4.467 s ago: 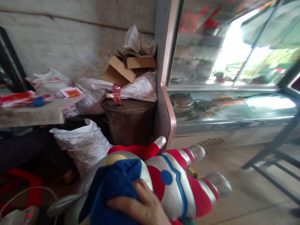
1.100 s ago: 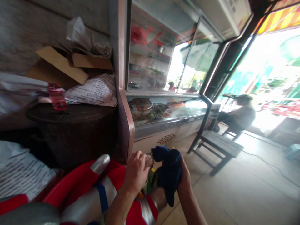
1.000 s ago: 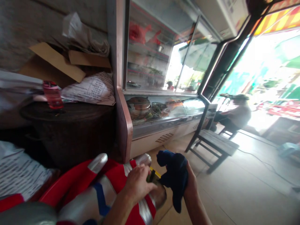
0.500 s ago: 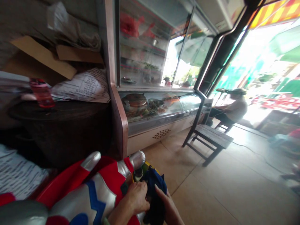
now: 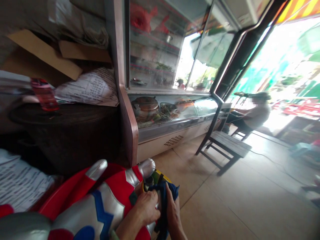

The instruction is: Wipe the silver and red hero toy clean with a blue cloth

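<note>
A large red, silver and blue figure-shaped ride toy [image 5: 100, 203] lies across the bottom left of the head view. My left hand [image 5: 146, 208] is curled on the toy's lower end, fingers closed against it. My right hand [image 5: 172, 213] presses a dark blue cloth [image 5: 162, 196] against the same spot, fingers wrapped on the cloth. A yellow and black part [image 5: 156, 176] of the toy shows just above the cloth. Both wrists come in from the bottom edge.
A glass-fronted food display case [image 5: 170, 110] stands behind the toy. A dark drum [image 5: 67, 133] with a red bottle [image 5: 45, 96] stands left, under cardboard and sacks. A dark bench [image 5: 225, 146] stands on the tiled floor; a person [image 5: 250, 113] sits beyond it.
My right hand brought the blue cloth down from mid-air onto the toy's end. My left hand slid lower on the toy. The view swung right from the toy's head toward its feet.
</note>
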`<state>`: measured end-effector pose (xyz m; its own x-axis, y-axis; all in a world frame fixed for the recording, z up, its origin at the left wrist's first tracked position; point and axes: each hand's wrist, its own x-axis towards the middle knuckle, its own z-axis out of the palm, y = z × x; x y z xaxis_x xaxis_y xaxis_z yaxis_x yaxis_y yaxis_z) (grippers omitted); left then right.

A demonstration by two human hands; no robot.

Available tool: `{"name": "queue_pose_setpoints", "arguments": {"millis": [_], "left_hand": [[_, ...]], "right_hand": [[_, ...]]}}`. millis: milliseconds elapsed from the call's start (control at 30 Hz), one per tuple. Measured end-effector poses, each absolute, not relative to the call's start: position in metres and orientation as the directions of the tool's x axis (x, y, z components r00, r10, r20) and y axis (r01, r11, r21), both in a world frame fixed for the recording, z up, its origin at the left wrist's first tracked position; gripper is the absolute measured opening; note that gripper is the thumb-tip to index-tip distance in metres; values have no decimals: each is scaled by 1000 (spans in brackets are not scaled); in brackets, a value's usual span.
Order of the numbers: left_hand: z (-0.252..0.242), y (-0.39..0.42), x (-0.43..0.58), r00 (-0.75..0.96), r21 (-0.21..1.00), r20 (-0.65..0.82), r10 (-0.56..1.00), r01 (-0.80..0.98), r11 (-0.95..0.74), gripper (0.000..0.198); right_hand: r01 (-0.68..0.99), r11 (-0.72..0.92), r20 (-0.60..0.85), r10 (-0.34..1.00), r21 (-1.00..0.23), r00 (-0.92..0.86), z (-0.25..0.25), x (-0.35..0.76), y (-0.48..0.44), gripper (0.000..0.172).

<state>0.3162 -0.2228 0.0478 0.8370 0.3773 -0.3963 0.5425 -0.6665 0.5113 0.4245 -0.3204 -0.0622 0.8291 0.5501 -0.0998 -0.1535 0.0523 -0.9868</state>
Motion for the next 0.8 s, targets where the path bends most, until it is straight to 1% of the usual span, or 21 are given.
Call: {"name": "queue_pose_setpoints", "arguments": {"millis": [67, 133, 233, 367, 400, 433, 467, 533, 600, 667, 733, 800], "left_hand": [[45, -223, 315, 836, 500, -402, 375, 543, -675, 52], [43, -225, 314, 832, 490, -408, 376, 547, -679, 57], [45, -228, 313, 828, 480, -418, 374, 551, -682, 63], [52, -233, 314, 830, 459, -431, 355, 540, -705, 62], [53, -234, 314, 830, 451, -434, 352, 538, -712, 61], [55, -234, 315, 829, 445, -437, 348, 536, -718, 61], [56, -235, 315, 830, 440, -439, 344, 532, -723, 61], [57, -236, 315, 831, 433, -443, 337, 528, -731, 58], [60, -238, 315, 832, 428, -446, 332, 523, -737, 54], [62, -242, 314, 830, 424, -445, 337, 526, -737, 51], [65, -247, 312, 824, 424, -441, 355, 540, -727, 57], [65, -252, 310, 812, 423, -443, 380, 563, -710, 71]], "right_hand": [[-292, 56, -230, 483, -955, 845, -61, 423, -316, 56], [-381, 71, -309, 459, -922, 833, -59, 421, -312, 58], [-471, 101, -377, 462, -876, 802, -55, 421, -311, 59], [-528, 124, -423, 462, -840, 780, -54, 420, -318, 56], [-513, 108, -422, 440, -851, 793, -55, 419, -321, 55], [-458, 77, -391, 410, -886, 824, -55, 419, -324, 54], [-369, 35, -329, 381, -929, 864, -56, 419, -326, 53], [-155, -45, -161, 353, -987, 921, -55, 419, -330, 56], [-9, -75, -38, 381, -997, 924, -52, 419, -333, 60], [57, -89, 12, 439, -994, 898, -46, 421, -335, 60], [145, -122, 65, 503, -982, 862, -38, 425, -337, 58], [202, -153, 93, 526, -967, 845, -30, 430, -339, 56]]}}
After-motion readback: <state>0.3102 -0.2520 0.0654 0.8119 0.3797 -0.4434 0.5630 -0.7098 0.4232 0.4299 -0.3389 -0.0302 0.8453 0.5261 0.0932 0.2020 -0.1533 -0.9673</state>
